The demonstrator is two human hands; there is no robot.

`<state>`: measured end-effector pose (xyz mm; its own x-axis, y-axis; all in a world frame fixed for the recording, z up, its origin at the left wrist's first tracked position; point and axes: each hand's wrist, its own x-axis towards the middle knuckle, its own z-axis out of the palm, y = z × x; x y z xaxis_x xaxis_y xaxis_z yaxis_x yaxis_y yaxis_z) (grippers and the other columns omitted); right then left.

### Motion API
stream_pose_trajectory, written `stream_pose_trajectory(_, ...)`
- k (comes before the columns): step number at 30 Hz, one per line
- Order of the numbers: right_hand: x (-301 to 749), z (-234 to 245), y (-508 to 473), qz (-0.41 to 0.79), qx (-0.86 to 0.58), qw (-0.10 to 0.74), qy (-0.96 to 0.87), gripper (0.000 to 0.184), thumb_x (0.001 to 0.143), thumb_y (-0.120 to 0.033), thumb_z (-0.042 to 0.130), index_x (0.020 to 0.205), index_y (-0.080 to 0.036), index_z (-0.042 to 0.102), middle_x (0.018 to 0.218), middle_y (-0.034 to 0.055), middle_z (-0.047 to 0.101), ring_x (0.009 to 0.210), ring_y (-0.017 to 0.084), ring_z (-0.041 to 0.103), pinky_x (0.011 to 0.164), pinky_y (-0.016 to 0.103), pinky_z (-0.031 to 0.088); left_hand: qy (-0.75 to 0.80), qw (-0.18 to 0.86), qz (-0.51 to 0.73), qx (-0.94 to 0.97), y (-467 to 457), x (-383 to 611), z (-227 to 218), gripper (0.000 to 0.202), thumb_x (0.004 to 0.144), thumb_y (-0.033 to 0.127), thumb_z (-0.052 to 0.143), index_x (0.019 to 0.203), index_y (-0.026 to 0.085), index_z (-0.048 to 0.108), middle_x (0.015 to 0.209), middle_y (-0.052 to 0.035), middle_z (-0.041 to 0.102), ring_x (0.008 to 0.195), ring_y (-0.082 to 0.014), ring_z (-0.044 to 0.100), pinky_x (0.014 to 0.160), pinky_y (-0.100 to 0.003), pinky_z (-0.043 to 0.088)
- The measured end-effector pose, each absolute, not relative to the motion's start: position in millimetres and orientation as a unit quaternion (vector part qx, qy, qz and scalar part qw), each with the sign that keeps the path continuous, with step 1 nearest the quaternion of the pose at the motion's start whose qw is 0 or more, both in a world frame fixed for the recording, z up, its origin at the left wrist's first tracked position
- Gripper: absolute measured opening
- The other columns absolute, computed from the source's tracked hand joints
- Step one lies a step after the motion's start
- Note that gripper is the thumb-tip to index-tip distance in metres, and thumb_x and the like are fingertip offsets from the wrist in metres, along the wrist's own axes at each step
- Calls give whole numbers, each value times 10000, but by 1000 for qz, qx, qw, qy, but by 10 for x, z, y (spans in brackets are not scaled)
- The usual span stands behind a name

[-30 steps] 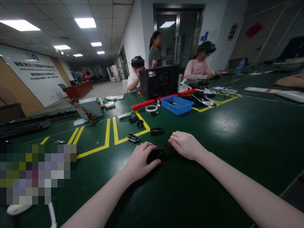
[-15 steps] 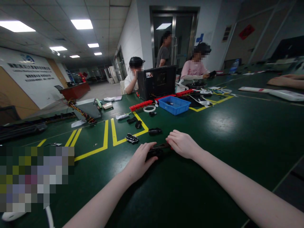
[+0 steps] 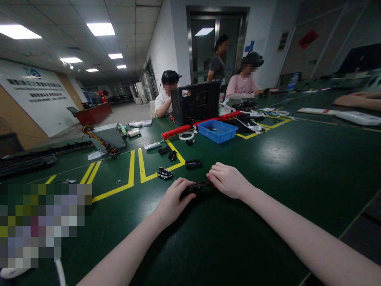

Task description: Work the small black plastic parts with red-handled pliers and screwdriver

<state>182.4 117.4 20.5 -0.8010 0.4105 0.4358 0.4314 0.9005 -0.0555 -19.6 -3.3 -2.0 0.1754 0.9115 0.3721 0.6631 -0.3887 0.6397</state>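
My left hand [image 3: 174,200] is closed around a small black plastic part [image 3: 193,188], held low over the green table; its fingers hide much of the part. To its right, my right hand [image 3: 228,180] is curled round a red-handled tool [image 3: 211,184]. Only a bit of red and a dark tip show, so the tool's exact kind cannot be made out. That dark tip meets the black part between my hands. Just beyond lie a black cylindrical piece [image 3: 193,164] and a black-and-silver piece [image 3: 164,173].
A blue tray [image 3: 218,137] stands ahead, near red strips [image 3: 175,132] and a black case [image 3: 196,103]. Yellow tape [image 3: 132,171] marks the green table. At left is a metal box with wires [image 3: 110,137]. Two seated people face the table; another stands behind. Someone's forearm [image 3: 357,99] rests at far right.
My left hand has tilted slightly, and more of the black part shows. My right hand stays almost in place. The standing person in the background has moved right.
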Motion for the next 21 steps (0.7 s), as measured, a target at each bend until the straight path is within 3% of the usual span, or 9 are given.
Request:
stream_pose_trajectory(5, 1828, 220, 1167, -18, -224, 232, -946, 441, 982, -316, 278, 654, -179, 539, 721, 55, 576, 722, 160, 477, 649, 286, 368, 518, 196, 389, 736, -9, -225, -8, 206, 858, 209, 605, 1058, 167, 628, 1070, -84, 587, 992, -206, 578, 913, -351, 469)
stream_pose_trajectory(21, 1826, 217, 1167, -22, -226, 239, -944, 442, 978, -311, 294, 647, -184, 557, 726, 59, 584, 723, 163, 479, 637, 287, 369, 524, 264, 386, 712, -33, -219, 79, 300, 828, 268, 653, 1122, 211, 673, 1082, -81, 613, 987, -216, 587, 889, -347, 466)
